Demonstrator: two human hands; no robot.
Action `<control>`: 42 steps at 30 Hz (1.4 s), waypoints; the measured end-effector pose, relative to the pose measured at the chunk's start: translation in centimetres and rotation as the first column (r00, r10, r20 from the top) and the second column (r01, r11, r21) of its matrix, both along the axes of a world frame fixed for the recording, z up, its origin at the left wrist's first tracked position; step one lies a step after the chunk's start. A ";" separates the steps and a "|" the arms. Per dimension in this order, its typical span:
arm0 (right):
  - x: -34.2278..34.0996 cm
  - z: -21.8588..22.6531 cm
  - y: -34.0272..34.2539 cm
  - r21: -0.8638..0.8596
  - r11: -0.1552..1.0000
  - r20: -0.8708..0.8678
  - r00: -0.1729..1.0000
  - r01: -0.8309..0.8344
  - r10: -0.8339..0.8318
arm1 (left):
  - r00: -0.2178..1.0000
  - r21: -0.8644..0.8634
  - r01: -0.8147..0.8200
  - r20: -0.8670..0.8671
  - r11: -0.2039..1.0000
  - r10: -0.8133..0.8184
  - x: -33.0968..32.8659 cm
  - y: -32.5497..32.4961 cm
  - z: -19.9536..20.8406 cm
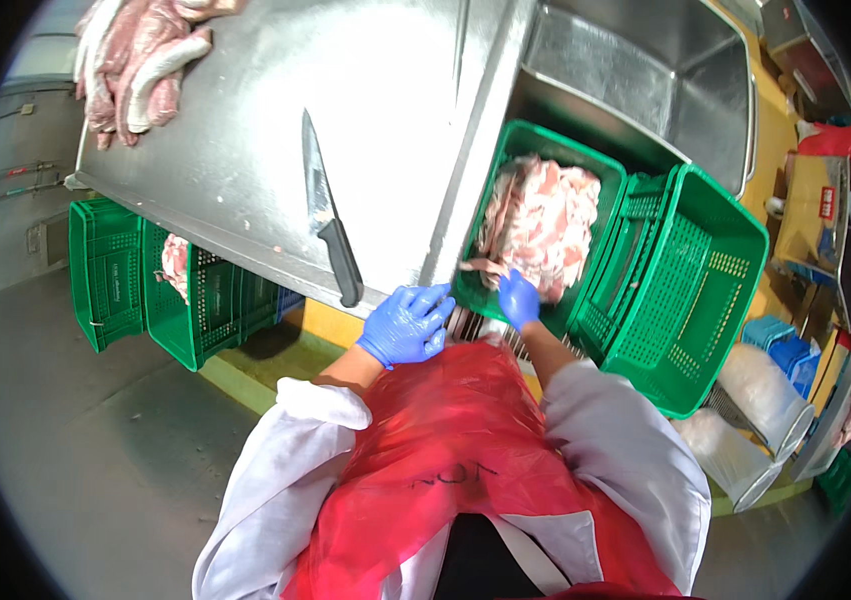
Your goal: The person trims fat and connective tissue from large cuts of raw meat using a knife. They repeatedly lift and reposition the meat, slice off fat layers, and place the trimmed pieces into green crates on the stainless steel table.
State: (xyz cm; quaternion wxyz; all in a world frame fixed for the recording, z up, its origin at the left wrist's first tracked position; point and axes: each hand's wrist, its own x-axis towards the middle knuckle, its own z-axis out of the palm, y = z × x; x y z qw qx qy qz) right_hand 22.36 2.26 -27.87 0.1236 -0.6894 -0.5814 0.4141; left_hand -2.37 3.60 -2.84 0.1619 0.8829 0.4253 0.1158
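My right hand (519,299), in a blue glove, reaches over the near edge of a green crate (496,170) filled with pale pink meat trimmings (542,218). Its fingers are closed at the end of a thin meat strip (483,266) that sticks out to the left. My left hand (406,325), also blue-gloved, rests at the near corner of the steel table (245,165) with fingers stretched out and nothing visible in them. Just left of it lies a knife (340,262), its black handle toward me and its blade pointing away.
Several long meat pieces (140,70) lie at the table's far left. An open green crate (690,290) stands right of the filled one, below a steel basin (635,75). More green crates (105,275) stand under the table's left edge, one with meat (175,265). Another person (845,150) is at far right.
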 end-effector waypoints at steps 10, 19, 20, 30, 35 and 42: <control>-4.2 23.6 15.4 0.721 0.690 -0.226 0.963 0.064 0.147 | 0.993 -0.007 0.076 0.089 0.997 -0.075 -1.0 0.6 1.0; -16.9 23.5 36.7 0.358 0.933 0.425 0.897 -0.046 -0.119 | 0.889 -0.071 0.414 0.245 0.908 -0.386 -15.6 7.8 6.9; -14.3 21.3 38.8 0.362 0.929 0.368 0.904 0.078 -0.219 | 0.887 -0.046 0.369 0.316 0.928 -0.337 -18.6 9.2 7.4; -24.7 35.1 25.1 0.412 0.910 0.205 0.970 0.039 -0.134 | 0.943 0.275 -0.167 0.326 0.947 0.071 -39.0 19.7 12.3; -33.3 40.1 17.2 0.291 0.866 0.413 0.870 -0.406 0.269 | 0.996 0.191 0.010 -0.088 0.982 0.007 -41.4 23.0 13.2; -32.0 31.5 13.1 0.773 0.548 -0.146 0.931 0.318 -0.334 | 0.938 -0.218 -0.340 -0.152 0.915 0.312 -48.3 17.5 8.7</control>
